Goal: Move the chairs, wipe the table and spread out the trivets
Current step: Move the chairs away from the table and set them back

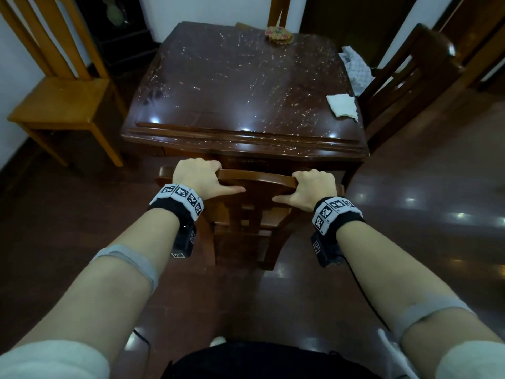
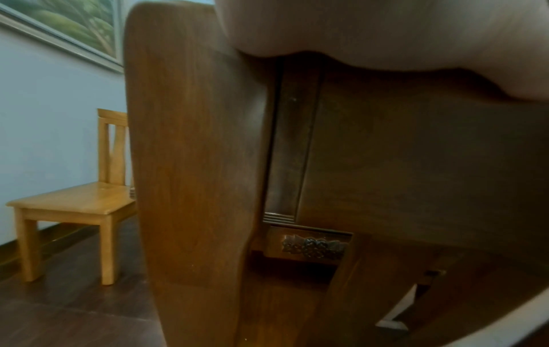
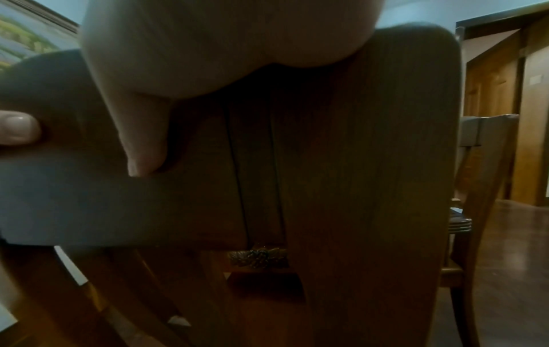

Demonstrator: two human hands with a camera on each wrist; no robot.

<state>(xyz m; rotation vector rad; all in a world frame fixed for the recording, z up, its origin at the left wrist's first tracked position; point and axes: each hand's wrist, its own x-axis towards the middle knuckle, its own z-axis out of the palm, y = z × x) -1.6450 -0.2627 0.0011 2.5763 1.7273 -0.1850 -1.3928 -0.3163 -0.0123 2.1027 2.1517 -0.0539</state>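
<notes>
Both hands' grip on the near chair (image 1: 257, 179); left-wrist view adds a framed picture (image 2: 68, 25).

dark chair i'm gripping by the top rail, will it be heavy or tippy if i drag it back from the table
Probably fairly heavy: the dark chair looks like solid wood with thick legs. Left hand and right hand grip high on its rail, so it may tilt back. The glossy floor should let it slide.
</notes>
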